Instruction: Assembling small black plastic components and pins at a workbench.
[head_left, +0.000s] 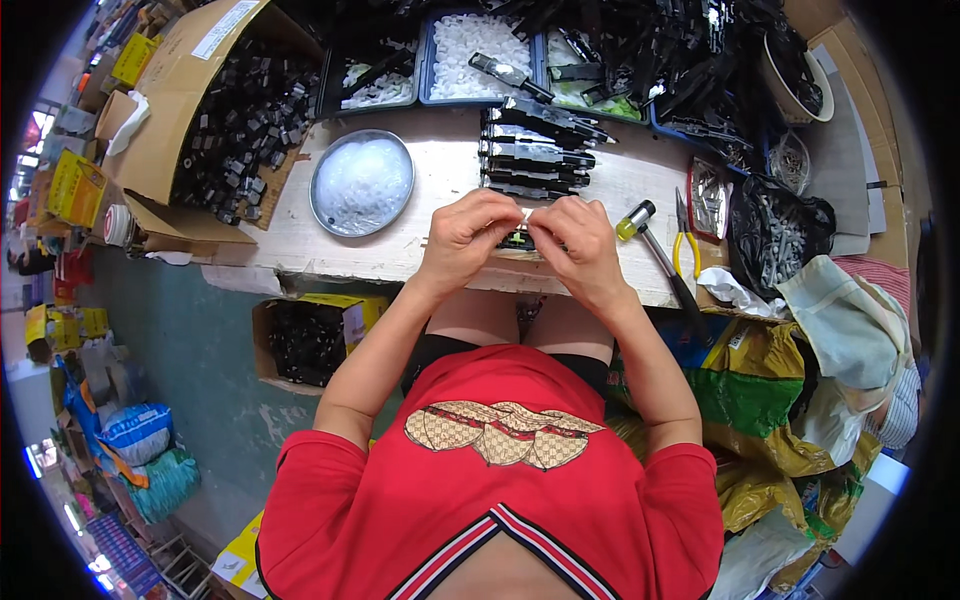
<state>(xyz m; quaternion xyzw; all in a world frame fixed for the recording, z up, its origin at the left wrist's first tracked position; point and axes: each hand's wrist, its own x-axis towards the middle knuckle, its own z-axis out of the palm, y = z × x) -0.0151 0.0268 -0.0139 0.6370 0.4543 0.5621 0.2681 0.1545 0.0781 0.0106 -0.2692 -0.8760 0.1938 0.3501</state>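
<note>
Just on the near side of the row of black plastic assemblies (540, 155), by the front edge of the desk (440, 190), a small pale piece (527, 214) sits between the fingertips of the two hands. It is too small, and too well covered, for its own direction to be read. Below it shows a black part (516, 241) with a yellow-green spot (the fingers hide most of it, so its long axis is uncertain). In the row itself the long axes run left to right, slim tips pointing right.

The left hand (473, 236) and the right hand (577, 246) meet knuckles up, fingers curled, forearms slanting inward from elbows held wide. Each grip is pinched, thumb against forefinger, on the pale piece.

Left of the row stands a round metal bowl (325, 205) holding translucent plastic film; behind the row, a blue bin (425, 72) of white pieces. To its right, and nearer the person, lie a hammer (665, 262), handle pointing away from the row, and yellow-handled pliers (695, 252).
</note>
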